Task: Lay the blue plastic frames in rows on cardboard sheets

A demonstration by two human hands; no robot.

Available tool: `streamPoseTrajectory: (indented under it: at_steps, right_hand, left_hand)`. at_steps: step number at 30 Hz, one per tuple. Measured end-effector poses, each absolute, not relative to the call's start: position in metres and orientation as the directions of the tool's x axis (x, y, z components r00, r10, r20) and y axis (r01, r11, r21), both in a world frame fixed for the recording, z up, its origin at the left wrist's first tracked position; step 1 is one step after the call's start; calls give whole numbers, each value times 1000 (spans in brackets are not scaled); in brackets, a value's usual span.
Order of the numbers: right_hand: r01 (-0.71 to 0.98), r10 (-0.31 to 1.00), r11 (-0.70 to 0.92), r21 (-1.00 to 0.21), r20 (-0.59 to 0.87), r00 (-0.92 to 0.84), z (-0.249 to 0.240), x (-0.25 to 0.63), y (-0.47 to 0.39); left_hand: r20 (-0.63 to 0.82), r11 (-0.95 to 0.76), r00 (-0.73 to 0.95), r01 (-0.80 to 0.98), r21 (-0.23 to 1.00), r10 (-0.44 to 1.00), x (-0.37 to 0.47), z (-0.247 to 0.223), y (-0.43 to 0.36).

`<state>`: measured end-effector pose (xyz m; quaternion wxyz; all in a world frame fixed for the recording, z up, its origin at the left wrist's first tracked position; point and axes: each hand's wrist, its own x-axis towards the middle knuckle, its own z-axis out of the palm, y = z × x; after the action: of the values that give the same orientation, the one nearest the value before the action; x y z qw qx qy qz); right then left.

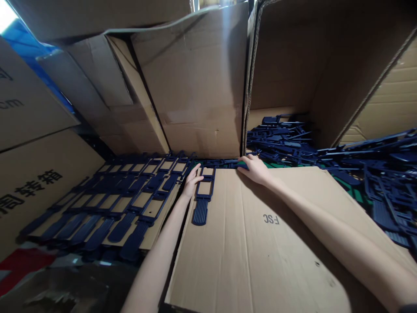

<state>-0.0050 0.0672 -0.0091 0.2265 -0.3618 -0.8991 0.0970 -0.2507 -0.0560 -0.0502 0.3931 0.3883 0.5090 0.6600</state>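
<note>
A flat cardboard sheet [228, 243] marked FSC lies in front of me. One dark blue plastic part [204, 188], with two square openings and a ribbed paddle end, lies along its left edge. My left hand [193, 181] is at the upper left side of that part, fingers apart, with fingertips touching or very near its frame. My right hand [254, 169] reaches over the sheet's far edge, its fingers bent around something dark blue that I cannot make out clearly.
Rows of blue parts [122, 204] lie on cardboard at the left. Loose blue parts [280, 137] are heaped in an open carton [286, 56] behind, and more [384, 187] at the right. Tall cardboard walls [195, 87] stand at the back; a printed carton [39, 187] is at the left.
</note>
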Motion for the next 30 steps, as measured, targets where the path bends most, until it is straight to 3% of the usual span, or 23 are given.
streamPoseTrajectory:
  at_steps: [5, 11, 20, 24, 26, 30]
  right_hand:
    - [737, 790, 613, -287, 197, -581, -28, 2, 82]
    - [716, 761, 631, -297, 63, -645, -27, 5, 85]
    - [689, 761, 636, -347, 131, -636, -7, 16, 100]
    - [759, 831, 556, -338, 255, -495, 16, 58, 132]
    - [862, 892, 421, -282, 302, -337, 21, 83, 146]
    - [972, 961, 180, -148, 239, -141, 11, 118, 161]
  left_hand:
    - [111, -169, -403, -112, 979, 908, -253, -54, -54]
    - [99, -156, -394, -115, 981, 914, -252, -51, -54]
    - [140, -175, -388, -56, 983, 911, -255, -50, -55]
    - [139, -175, -411, -50, 983, 901, -258, -53, -51]
    - [135, -172, -416, -52, 984, 899, -258, -51, -52]
    - [131, -156, -384, -34, 987, 914, -258, -46, -55]
